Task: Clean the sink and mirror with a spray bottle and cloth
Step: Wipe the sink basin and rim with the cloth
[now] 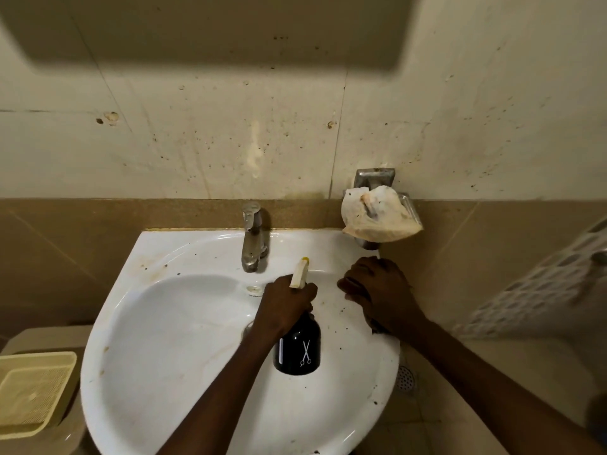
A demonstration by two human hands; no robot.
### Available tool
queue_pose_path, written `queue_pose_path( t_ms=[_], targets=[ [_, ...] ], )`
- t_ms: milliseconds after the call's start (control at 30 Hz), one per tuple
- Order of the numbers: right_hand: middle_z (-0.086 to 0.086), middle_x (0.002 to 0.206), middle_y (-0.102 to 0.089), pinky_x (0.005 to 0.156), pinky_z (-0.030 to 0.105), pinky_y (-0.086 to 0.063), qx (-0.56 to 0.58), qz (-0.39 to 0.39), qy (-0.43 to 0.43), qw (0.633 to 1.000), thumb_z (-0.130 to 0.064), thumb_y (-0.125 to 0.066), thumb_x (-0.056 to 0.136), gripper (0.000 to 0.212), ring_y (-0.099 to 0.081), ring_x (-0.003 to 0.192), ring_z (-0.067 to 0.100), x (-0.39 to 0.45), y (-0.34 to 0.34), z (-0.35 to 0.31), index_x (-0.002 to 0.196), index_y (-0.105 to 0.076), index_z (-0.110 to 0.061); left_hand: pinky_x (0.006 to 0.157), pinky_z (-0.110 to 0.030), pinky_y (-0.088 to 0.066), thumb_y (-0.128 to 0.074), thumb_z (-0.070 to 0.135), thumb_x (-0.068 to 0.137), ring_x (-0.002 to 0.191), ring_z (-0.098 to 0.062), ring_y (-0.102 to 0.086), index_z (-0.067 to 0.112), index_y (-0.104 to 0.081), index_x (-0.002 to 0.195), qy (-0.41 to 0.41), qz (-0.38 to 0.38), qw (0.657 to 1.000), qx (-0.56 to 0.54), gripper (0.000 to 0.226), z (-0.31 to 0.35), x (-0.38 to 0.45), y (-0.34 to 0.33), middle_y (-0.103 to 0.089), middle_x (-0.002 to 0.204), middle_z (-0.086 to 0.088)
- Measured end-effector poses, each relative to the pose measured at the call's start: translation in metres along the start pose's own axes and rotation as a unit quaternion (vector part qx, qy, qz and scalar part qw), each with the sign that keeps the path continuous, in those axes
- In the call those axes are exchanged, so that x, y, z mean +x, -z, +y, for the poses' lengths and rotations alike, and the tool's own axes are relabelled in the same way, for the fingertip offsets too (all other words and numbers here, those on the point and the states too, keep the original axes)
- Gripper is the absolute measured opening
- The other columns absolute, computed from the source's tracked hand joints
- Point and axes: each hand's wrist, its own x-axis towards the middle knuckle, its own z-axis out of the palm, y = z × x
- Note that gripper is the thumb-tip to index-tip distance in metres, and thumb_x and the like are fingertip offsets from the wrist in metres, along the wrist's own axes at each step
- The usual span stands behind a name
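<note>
Over the white sink [157,349], seen from my head camera, my left hand [285,303] gripped the neck of the black spray bottle [297,351], its pale nozzle pointing toward the tap [252,238]. On the rim's right side my right hand [377,287] pressed down, fingers curled over a dark cloth [377,328] barely showing beneath my wrist.

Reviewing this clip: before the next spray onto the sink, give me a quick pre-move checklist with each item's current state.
1. Left hand grips the spray bottle at its neck: ok.
2. Nozzle points at the sink's back ledge: ok.
3. Right hand rests on the right rim, beside the nozzle's line: ok.
4. Cloth under the right hand: cannot tell.
5. Dark specks on the right rim uncleaned: not ok.
6. Faucet running: cannot tell.
</note>
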Motion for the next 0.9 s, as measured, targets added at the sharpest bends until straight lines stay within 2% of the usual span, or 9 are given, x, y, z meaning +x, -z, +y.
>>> queue_pose_path(
  t_ms=[100,167,300,367,500,600,700,800,900],
  targets=[
    [-0.001,0.090,-0.062,0.077,0.038,-0.047,-0.024,0.009,-0.048,0.999,-0.051,-0.047,0.090,0.034,-0.058,0.085,0.023,0.011,-0.002,-0.004,0.092,-0.064,-0.022,0.081,-0.056,-0.056,-0.055,0.041,0.065,0.079,-0.039,-0.071,0.002,-0.064,0.081,-0.019,-0.007,1.000,0.001,0.043,0.007,0.009,-0.003,-0.072,0.085,-0.021],
    [0.001,0.084,-0.062,0.074,0.038,-0.049,-0.040,0.049,-0.065,0.996,-0.048,-0.053,0.091,0.030,-0.062,0.081,0.025,0.031,0.000,-0.015,0.090,-0.066,-0.020,0.081,-0.054,-0.056,-0.055,0.038,0.065,0.078,-0.038,-0.071,0.001,-0.063,0.079,-0.012,-0.004,1.000,0.002,0.040,0.008,0.015,-0.003,-0.073,0.082,-0.020],
    [-0.002,0.122,-0.055,0.087,0.028,-0.029,0.041,-0.013,-0.130,0.991,-0.049,-0.046,0.095,0.039,-0.048,0.118,0.021,0.057,0.007,-0.025,0.123,-0.054,-0.023,0.081,-0.048,-0.057,-0.054,0.032,0.064,0.076,-0.034,-0.072,0.002,-0.065,0.076,0.010,-0.007,1.000,0.006,0.034,0.008,0.019,-0.003,-0.075,0.075,-0.014],
    [-0.003,0.116,-0.057,0.085,0.028,-0.029,0.020,-0.021,-0.112,0.993,-0.047,-0.045,0.097,0.036,-0.052,0.113,0.022,0.052,0.005,-0.023,0.120,-0.056,-0.022,0.084,-0.052,-0.057,-0.056,0.035,0.065,0.080,-0.037,-0.071,0.005,-0.066,0.080,0.006,-0.018,1.000,0.004,0.035,0.006,0.019,-0.003,-0.074,0.083,-0.017],
    [0.002,0.093,-0.061,0.074,0.037,-0.046,-0.080,0.067,-0.054,0.993,-0.044,-0.048,0.092,0.029,-0.062,0.084,0.027,0.030,-0.005,-0.023,0.101,-0.062,-0.020,0.085,-0.057,-0.054,-0.057,0.040,0.066,0.082,-0.037,-0.070,0.003,-0.063,0.086,-0.008,-0.006,1.000,0.002,0.042,-0.002,0.019,0.000,-0.071,0.089,-0.018],
    [0.002,0.112,-0.061,0.081,0.041,-0.047,-0.024,0.025,-0.051,0.998,-0.043,-0.048,0.094,0.033,-0.060,0.099,0.027,0.062,-0.005,-0.031,0.119,-0.058,-0.023,0.085,-0.055,-0.056,-0.058,0.042,0.063,0.080,-0.034,-0.072,0.004,-0.064,0.088,0.002,0.006,1.000,-0.011,0.046,-0.008,0.021,0.005,-0.073,0.090,-0.018],
    [0.006,0.116,-0.058,0.092,0.037,-0.041,0.047,-0.051,-0.009,0.998,-0.050,-0.037,0.092,0.046,-0.056,0.106,0.027,0.089,-0.011,-0.028,0.119,-0.058,-0.019,0.086,-0.053,-0.057,-0.059,0.039,0.064,0.080,-0.032,-0.073,0.002,-0.064,0.092,0.010,-0.005,1.000,-0.015,0.047,-0.015,0.021,0.007,-0.073,0.091,-0.018],
    [-0.001,0.104,-0.061,0.084,0.040,-0.047,-0.013,-0.012,-0.012,1.000,-0.061,-0.033,0.091,0.046,-0.058,0.095,0.022,0.050,-0.010,-0.008,0.104,-0.060,-0.026,0.088,-0.054,-0.055,-0.060,0.041,0.061,0.080,-0.032,-0.073,0.003,-0.065,0.089,0.017,-0.023,0.999,-0.016,0.047,-0.018,0.018,0.005,-0.074,0.089,-0.017],
    [-0.003,0.092,-0.061,0.085,0.039,-0.044,0.017,0.036,-0.022,0.999,-0.055,-0.043,0.090,0.038,-0.057,0.089,0.019,0.002,-0.005,0.007,0.093,-0.064,-0.023,0.088,-0.055,-0.055,-0.062,0.034,0.065,0.081,-0.034,-0.072,0.004,-0.067,0.085,0.012,-0.055,0.998,-0.025,0.035,-0.013,0.014,0.000,-0.073,0.091,-0.020]
  ],
)
